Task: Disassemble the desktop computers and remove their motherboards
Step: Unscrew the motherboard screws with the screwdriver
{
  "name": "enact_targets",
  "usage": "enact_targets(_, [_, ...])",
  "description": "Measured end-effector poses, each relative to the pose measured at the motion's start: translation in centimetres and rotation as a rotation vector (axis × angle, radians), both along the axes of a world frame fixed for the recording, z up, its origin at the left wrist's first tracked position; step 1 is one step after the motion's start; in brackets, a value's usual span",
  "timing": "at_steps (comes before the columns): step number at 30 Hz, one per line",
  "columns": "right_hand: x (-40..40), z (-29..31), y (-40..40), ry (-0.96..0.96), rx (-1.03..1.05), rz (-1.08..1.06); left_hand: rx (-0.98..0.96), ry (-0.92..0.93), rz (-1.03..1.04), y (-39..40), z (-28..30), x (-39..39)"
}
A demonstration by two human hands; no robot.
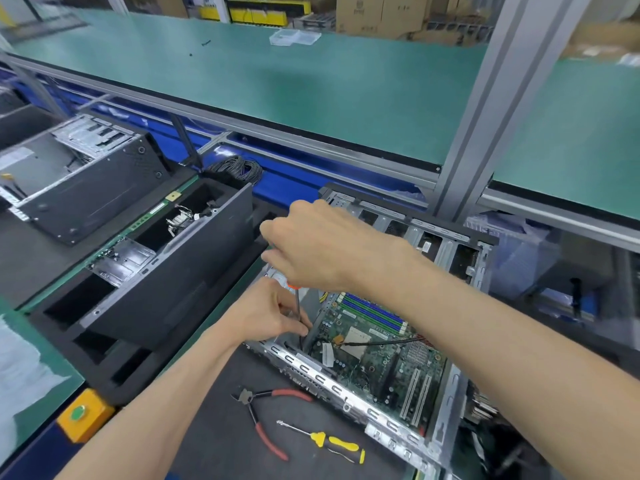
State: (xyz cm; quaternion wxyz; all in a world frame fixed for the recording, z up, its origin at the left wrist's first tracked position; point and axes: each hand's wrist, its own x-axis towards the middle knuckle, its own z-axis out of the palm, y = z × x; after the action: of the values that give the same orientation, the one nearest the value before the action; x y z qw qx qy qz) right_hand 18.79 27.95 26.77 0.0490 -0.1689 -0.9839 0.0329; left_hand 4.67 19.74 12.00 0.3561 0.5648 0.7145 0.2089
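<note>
Where the thin dark screwdriver shaft meets the chassis floor, its tip is lost in shadow, so the screw cannot be made out. Its handle is almost wholly covered by the right hand, which is clenched round it from above; only a sliver of orange shows below the palm. The shaft is pinched low down by the fingertips of the left hand. The open grey metal desktop case lies on its side on the dark mat, cut off at the lower right edge. Inside it the green motherboard is seen lying flat, with blue memory slots, white expansion slots and a black cable across it. Red-handled pliers and a yellow-handled screwdriver are laid just beside the case. Two other dark cases at left are blurred.
</note>
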Motion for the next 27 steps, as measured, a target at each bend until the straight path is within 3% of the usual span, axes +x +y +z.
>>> enact_targets(3, [0.3, 0.4, 0.6, -0.022, -0.189, 0.139, 0.015, -0.041, 0.008, -0.1, 0.1, 0.0])
enact_targets(7, [1.5, 1.3, 1.2, -0.039, -0.482, 0.160, 0.066, -0.022, -0.015, 0.0, 0.0, -0.2])
enact_targets(9, [1.2, 0.9, 1.0, -0.011, -0.371, 0.039, 0.081, -0.020, 0.001, 0.0, -0.2, -0.1])
enact_targets(11, [0.5, 0.4, 0.1, -0.028, -0.008, -0.058, 0.071, -0.026, 0.021, -0.1, -0.4, -0.1])
enact_targets(13, [-0.1, 0.2, -0.8, 0.027, 0.060, -0.001, 0.076, -0.029, 0.014, -0.2, -0.7, -0.2])
enact_targets(21, [1.2, 1.3, 1.0, -0.041, -0.475, 0.171, 0.079, 0.018, 0.008, -0.1, -1.0, -0.4])
enact_targets(23, [1.0, 0.9, 0.8, 0.012, -0.379, 0.093, 0.080, 0.037, 0.019, 0.0, -1.1, -0.4])
enact_targets(25, [0.4, 0.3, -0.3, 0.013, -0.025, -0.038, 0.062, 0.037, 0.026, 0.0, -1.1, -0.5])
enact_targets(27, [-0.2, -0.1, -1.2, 0.038, 0.102, -0.025, 0.048, 0.049, 0.015, -0.1, -1.2, -0.5])
